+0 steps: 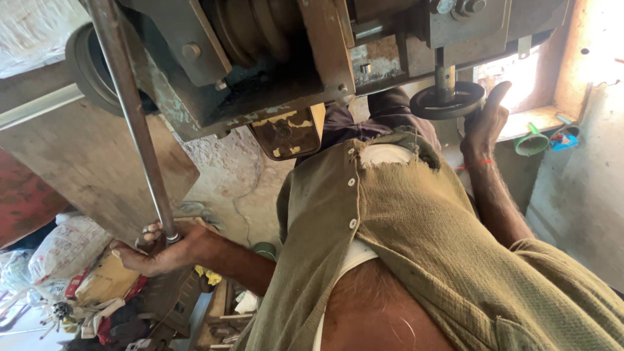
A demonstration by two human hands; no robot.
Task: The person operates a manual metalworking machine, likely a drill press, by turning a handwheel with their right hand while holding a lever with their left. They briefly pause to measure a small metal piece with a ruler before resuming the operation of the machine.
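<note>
The left hand (159,250) has its fingers closed around the lower end of a long steel rod (133,117). The rod's long axis runs steeply, from the hand at lower left up to the grey machine (260,58) at the top, leaning slightly left at its upper end. The right hand (484,123) cups the rim of a small black handwheel (448,101) under the machine, fingers curled partly round it. An olive shirt (422,240) fills the foreground.

two hands, one steel rod (133,123), one black handwheel (447,101) and four shirt buttons.
</note>
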